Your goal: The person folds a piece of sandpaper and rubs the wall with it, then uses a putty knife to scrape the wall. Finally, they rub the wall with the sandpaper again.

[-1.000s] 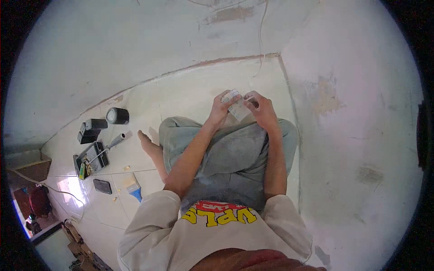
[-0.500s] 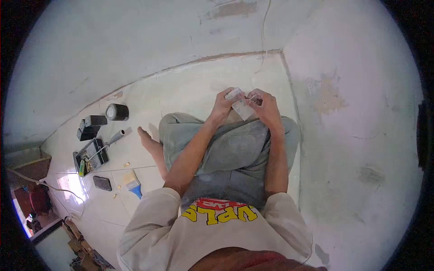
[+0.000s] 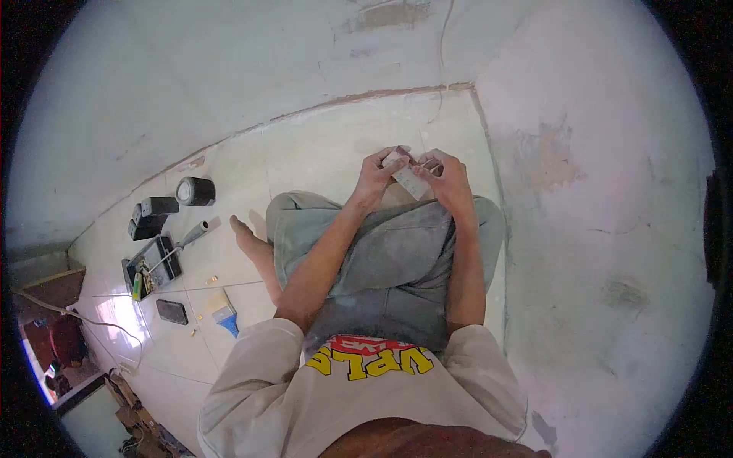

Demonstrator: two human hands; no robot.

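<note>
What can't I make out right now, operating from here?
Print on the pale packet: too small, blurred, head view.
Inside the right hand: hidden by its curled fingers, head view.
Small items in the black tray: too small to name, head view.
Dark thing, far right: cut off by the head view's edge.

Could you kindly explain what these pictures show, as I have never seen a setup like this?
No machine here: these are a person's bare hands, seen from one head-worn camera looking forward and down. The left hand holds a small pale packet; the right hand is close by its edge, its grip unclear. On the tiled floor to the left are a paintbrush, a dark phone-like slab, a black tray with a grey-handled tool, and a dark cylinder.
</note>
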